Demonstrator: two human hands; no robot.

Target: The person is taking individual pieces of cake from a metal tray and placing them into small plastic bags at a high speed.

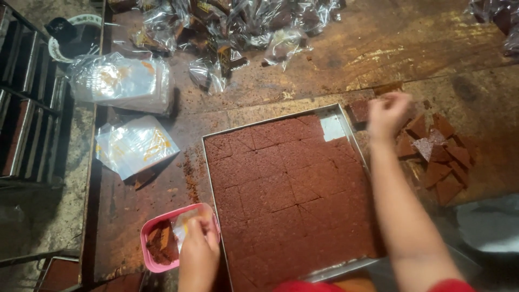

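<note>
Right hand (387, 112) is motion-blurred at the tray's far right corner; can't tell if its grip is clenched or released, or if it holds anything. It sits just above the loose cake pieces (438, 157) piled on the bench (335, 59), right of the tray (346, 127). Left hand (199, 251) is cut off at the wrist by the bottom edge; fingers pinch a clear wrapper (183, 223) over the pink tub (154, 232), which holds brown crumbs. Tub touches the tray's near left corner.

Cake slab (292, 194) is scored into squares and triangles and fills the tray except one bare spot at the far right corner. Tray's near edge runs out of view.

Flat wrapper stacks (132, 143) lie left of the tray, wrapped pieces (232, 32) heaped at the far edge. Bare bench between heap and tray. Bench's left edge drops to a floor with a rack (27, 108).
</note>
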